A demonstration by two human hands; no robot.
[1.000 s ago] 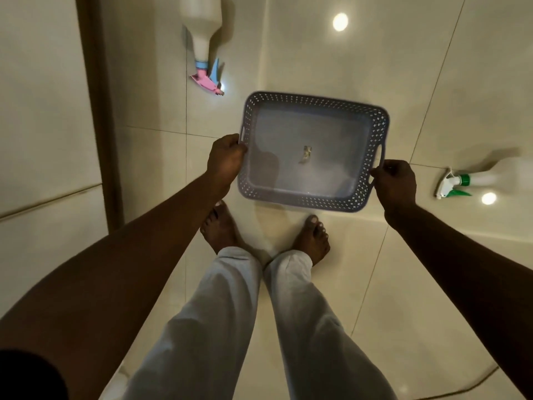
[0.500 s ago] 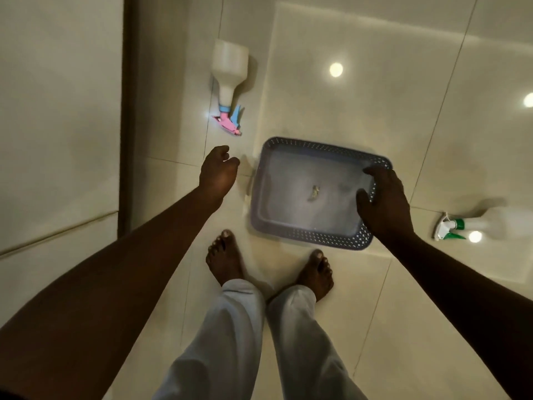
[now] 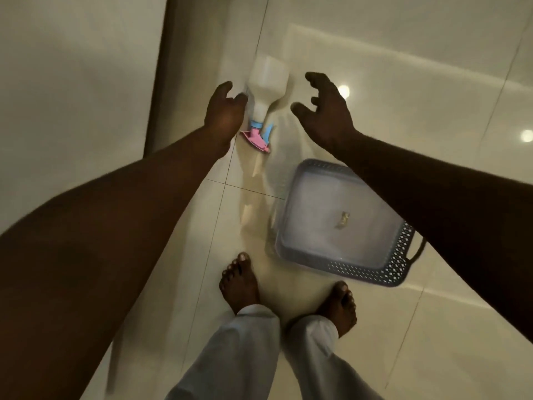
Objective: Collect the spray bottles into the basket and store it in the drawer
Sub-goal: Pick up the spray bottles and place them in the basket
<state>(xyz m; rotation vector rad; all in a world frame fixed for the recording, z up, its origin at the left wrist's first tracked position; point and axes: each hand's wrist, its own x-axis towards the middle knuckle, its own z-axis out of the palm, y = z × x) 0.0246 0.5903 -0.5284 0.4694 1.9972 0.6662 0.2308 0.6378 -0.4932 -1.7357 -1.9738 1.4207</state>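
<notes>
Now, head view. The white spray bottle [image 3: 268, 79] with a pink and blue trigger is seen lying on its side on the glossy tiled floor [image 3: 403, 67], trigger end toward the person. The left hand [image 3: 223, 111] is just beside its neck; contact cannot be confirmed. The right hand [image 3: 326, 111] is held apart on the other side. Both grips are released, with fingers loosely curved and nothing held. The grey perforated basket [image 3: 372, 268] is set on the floor near the right foot, holding only a small scrap [image 3: 341, 220].

Risks, as judged:
- The bottle could be nudged and sent sliding or rolling on the slick tile if only one side is touched first.
- The trigger could be caught or squeezed if the neck is taken low.
- The basket could be kicked, being close to the feet and under the right forearm.
</notes>
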